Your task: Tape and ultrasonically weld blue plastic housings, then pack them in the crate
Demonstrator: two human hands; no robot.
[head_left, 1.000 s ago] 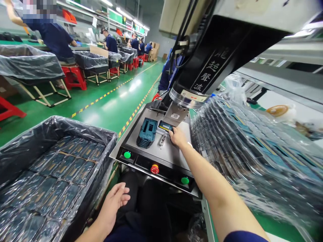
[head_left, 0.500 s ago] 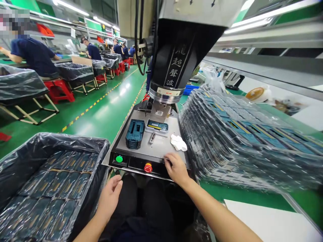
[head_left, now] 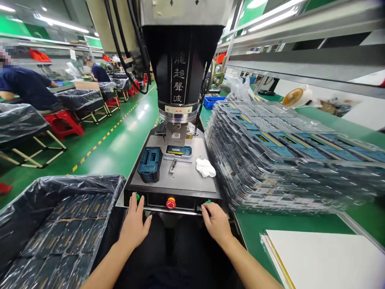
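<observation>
My left hand (head_left: 134, 224) is at the green button (head_left: 137, 197) on the left of the machine's front panel, fingers spread and touching it. At the other end, my right hand (head_left: 217, 222) rests its loosely bent fingers at a second green button (head_left: 208, 202), mostly covered; it holds nothing. Between them sits a red emergency stop button (head_left: 171, 203). On the metal plate, a dark teal plastic casing (head_left: 180, 150) with a yellow strip lies in a fixture (head_left: 180, 157) beneath the welding horn (head_left: 176, 136). Left of it stands a stack of teal casings (head_left: 149, 164).
A crumpled white cloth (head_left: 205, 167) and a small metal clamp (head_left: 173, 166) lie on the plate. Clear trays (head_left: 255, 160) of casings are piled at right, near white sheets (head_left: 327, 257). A lined bin (head_left: 102, 178) of wrapped casings stands at left. People (head_left: 25, 86) sit at benches beyond.
My left hand has moved up onto the left green button. My right hand has come down from the plate's edge to the right button. The view has turned slightly right.
</observation>
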